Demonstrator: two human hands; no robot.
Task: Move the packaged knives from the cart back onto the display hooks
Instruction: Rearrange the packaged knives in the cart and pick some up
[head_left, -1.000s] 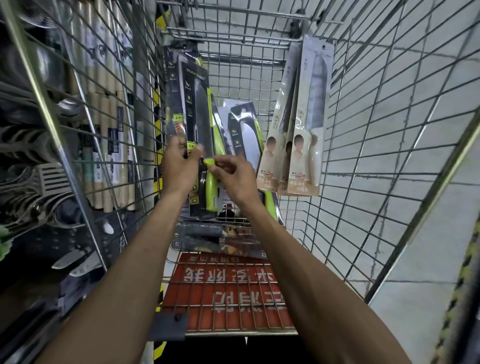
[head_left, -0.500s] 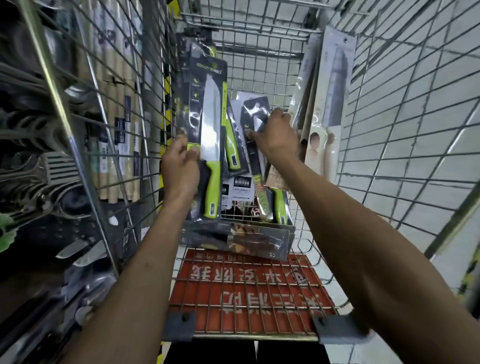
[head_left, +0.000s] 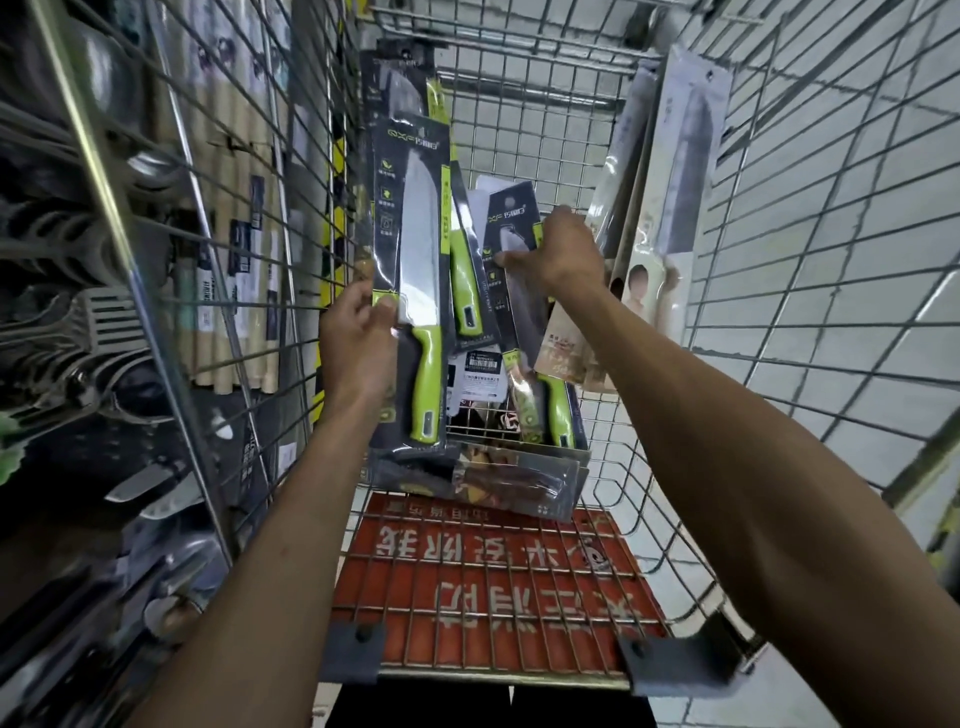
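Moved since a second ago: right hand (head_left: 558, 254) has left the big pack and gone to a second one; the big pack now sits higher.

Item 1. Large green-handled knife pack (head_left: 415, 270): upright by the left wall of the cart (head_left: 779, 260), raised off the floor of the basket. Left hand (head_left: 358, 332) grips its left edge, thumb over the front.

Item 2. Smaller green-handled knife pack (head_left: 511, 249): mid-basket, tilted, lower end down among other packs. Right hand pinches its upper part.

Item 3. Pale knife packs (head_left: 675, 197): leaning on the right wall, just beside the right hand.

Item 4. Wood-handled knife pack (head_left: 498, 478): flat along the near edge.

Item 5. Display rack (head_left: 104, 312): left of the cart; its hooks not made out.

Hazards, as judged:
- Small pack, drawn out at a tilt, may catch its neighbours or the wire mesh.
- Pale packs may topple if brushed by the wrist.
- Each pack is held one-handed, so slick plastic may slip, and neither hand is free to steady a hang-hole onto a hook.
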